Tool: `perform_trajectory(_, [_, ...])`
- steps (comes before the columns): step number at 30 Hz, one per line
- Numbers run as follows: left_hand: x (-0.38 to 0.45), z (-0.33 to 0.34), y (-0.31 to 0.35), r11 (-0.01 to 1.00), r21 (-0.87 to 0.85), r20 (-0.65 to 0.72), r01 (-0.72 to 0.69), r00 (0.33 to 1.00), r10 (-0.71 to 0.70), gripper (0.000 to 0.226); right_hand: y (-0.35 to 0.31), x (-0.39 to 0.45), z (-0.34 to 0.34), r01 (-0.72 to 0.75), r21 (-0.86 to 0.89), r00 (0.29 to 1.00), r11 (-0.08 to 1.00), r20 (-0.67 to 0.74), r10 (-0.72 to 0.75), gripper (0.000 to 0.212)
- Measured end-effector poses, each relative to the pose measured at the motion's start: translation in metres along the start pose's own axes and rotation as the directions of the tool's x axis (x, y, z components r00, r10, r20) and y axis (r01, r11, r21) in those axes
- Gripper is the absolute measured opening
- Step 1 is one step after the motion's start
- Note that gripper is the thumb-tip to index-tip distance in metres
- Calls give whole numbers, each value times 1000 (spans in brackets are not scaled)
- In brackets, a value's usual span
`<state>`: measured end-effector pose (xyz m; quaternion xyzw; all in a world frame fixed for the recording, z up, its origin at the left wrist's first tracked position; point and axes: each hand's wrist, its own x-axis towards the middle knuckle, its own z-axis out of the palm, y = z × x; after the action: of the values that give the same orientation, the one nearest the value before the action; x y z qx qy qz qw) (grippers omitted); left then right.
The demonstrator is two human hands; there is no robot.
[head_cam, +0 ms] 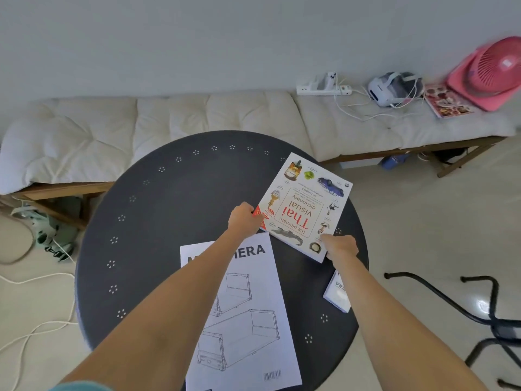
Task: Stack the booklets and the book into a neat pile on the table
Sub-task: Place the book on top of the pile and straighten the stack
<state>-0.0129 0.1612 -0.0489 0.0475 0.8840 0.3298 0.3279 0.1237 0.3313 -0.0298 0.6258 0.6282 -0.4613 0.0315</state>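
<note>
Now both hands — left hand and right hand — grip the near corners of the white illustrated dictionary book on the round dark table, beyond the large white instruction booklet.

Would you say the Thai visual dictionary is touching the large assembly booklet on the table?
Cannot tell. In the head view, the dictionary's near corner meets the booklet's top edge right where the left hand covers it.
</note>
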Motion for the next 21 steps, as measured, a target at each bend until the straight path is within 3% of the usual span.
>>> perform_trajectory(5, [14, 0, 9, 987, -89, 55, 133, 990, -128, 31, -7, 12, -2, -119, 127, 991, 985, 79, 109, 31])
perform_trajectory(10, [14, -8, 23, 920, -280, 116, 276, 961, -253, 34, -13, 12, -16, -149, 269, 980, 952, 171, 106, 28])
perform_trajectory(12, [12, -12, 29, 815, -463, 175, 348, 937, -301, 36, -18, 10, -22, -146, 331, 980, 932, 177, 91, 28])
perform_trajectory(14, [8, -16, 34, 623, -672, 261, 401, 915, -307, 33, -25, 4, -25, -139, 398, 978, 907, 202, 62, 28])
perform_trajectory(17, [1, -22, 39, 382, -857, 245, 346, 925, -290, 35, -37, -10, -24, -145, 486, 963, 862, 269, 10, 25])
perform_trajectory(19, [-7, -27, 40, 303, -908, 201, 289, 935, -291, 32, -43, -25, -19, -161, 526, 945, 835, 327, -24, 28])
perform_trajectory(21, [-18, -30, 39, 288, -920, 185, 265, 942, -279, 26, -46, -41, -10, -180, 554, 923, 813, 380, -55, 31])
